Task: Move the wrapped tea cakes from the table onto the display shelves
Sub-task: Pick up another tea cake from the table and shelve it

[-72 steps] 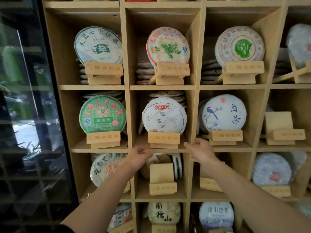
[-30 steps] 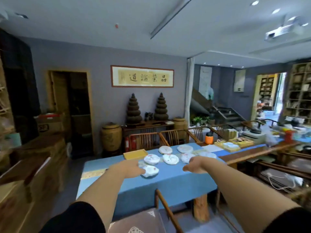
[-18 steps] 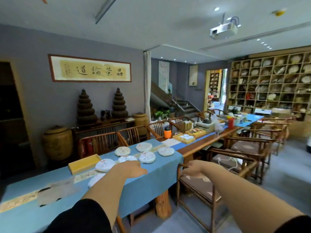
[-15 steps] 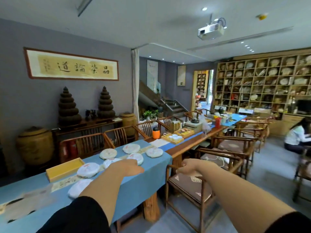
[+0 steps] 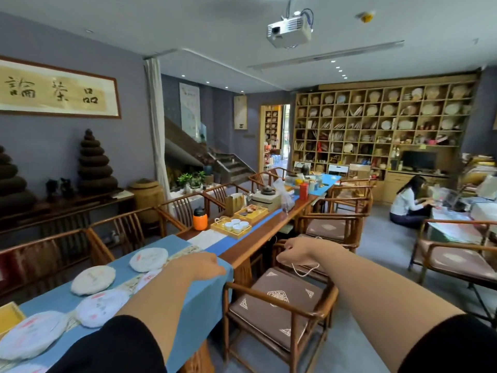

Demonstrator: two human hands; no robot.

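My long wooden table (image 5: 243, 254) has a blue cloth (image 5: 199, 305) over its near end. On the cloth lie 4 plainly visible wrapped tea cakes (image 5: 93, 279), flat and apart, with a yellow tray (image 5: 8, 316) at the left edge. Farther along stand an orange flask (image 5: 200, 219) and a tray of white cups (image 5: 231, 228).

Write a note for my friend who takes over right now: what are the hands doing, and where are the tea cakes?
Left hand: fingers loosely curled, holds nothing, above the blue tablecloth.
Right hand: fingers curled, holds nothing, above the wooden chair.
Wrapped tea cakes: at least five lie flat on the table, none picked up.
Display shelves: along the far wall, most compartments filled.
Left: carry the cakes over to the shelves.
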